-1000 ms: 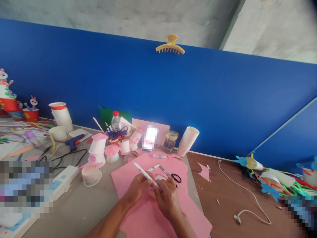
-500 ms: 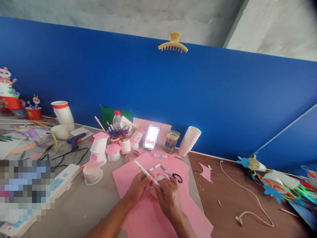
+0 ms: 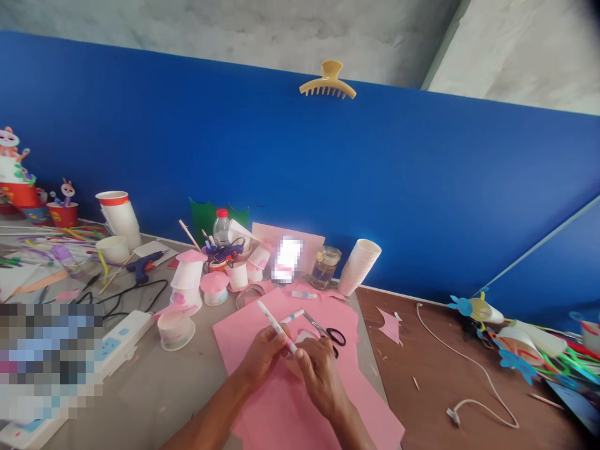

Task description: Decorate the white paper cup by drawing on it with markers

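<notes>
A white marker (image 3: 270, 317) slants between my two hands over the pink paper sheets (image 3: 281, 412). Its upper end points away to the left. My left hand (image 3: 265, 356) is closed around its middle, thumb on top. My right hand (image 3: 321, 372) is closed at its lower end, with the thumb pressed against it. A small pale piece of paper shows behind the right fingers, and I cannot make out whether they touch it. Just beyond my hands lie scissors (image 3: 328, 332) with black handles, partly hidden by the right hand, and another white marker (image 3: 292, 317).
A lit, blurred phone (image 3: 287, 259) leans at the back beside a glass jar (image 3: 325, 267) and stacked paper cups (image 3: 360, 265). Pink-topped cup pieces (image 3: 186, 278), a glue gun (image 3: 144, 267) and a power strip (image 3: 115, 340) stand left. A white cable (image 3: 473, 353) lies right.
The marker has shifted slightly right and down at its lower end. My right thumb now lies against that end. Little else differs.
</notes>
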### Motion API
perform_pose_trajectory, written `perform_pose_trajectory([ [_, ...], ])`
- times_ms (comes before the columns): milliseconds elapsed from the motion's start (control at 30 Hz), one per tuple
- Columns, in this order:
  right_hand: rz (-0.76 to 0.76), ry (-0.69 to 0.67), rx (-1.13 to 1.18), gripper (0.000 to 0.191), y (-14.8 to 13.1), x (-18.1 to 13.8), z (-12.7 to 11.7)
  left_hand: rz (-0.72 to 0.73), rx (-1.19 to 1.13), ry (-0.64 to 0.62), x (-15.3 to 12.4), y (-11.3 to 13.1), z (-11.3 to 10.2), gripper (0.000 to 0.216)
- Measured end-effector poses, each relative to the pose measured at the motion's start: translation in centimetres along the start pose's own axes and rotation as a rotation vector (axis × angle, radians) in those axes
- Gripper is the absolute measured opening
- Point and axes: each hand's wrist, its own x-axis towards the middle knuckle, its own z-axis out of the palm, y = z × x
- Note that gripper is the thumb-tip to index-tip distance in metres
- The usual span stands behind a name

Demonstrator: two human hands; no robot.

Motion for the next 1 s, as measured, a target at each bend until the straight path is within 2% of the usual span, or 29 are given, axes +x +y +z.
perform_pose_trajectory([
  [100,0.022,0.005,-0.024,0.040,-0.2,0.0,0.0,-0.038,-0.012,-0.002,-0.1,0.1,0.2,0.037],
  [333,-0.103,0.173,-0.323,0.031,0.4,-0.1,0.3,-0.023,0.028,0.147,-0.2,-0.8,0.4,0.036],
  [433,-0.139,0.201,-0.366,0.032,0.5,0.0,0.4,-0.004,0.053,0.194,0.0,-1.0,0.3,0.037],
  [500,-0.142,0.207,-0.342,0.031,0.5,0.1,0.4,0.009,0.076,0.180,0.1,-0.7,0.1,0.036],
  [567,-0.105,0.170,-0.259,0.032,0.3,0.1,0.4,-0.006,0.075,0.117,0.1,-0.3,-0.1,0.035],
  [700,0.045,0.002,-0.018,0.036,-0.6,-0.2,0.0,-0.059,0.021,-0.039,-0.3,0.5,0.0,0.037],
  [833,0.254,-0.057,0.188,0.034,-1.9,-0.4,-0.4,-0.034,-0.009,-0.156,-0.7,0.7,0.6,0.037],
  [1000,0.539,-0.168,0.701,0.046,-3.9,-0.2,0.2,-0.090,-0.124,-0.240,-1.2,0.6,0.7,0.042],
])
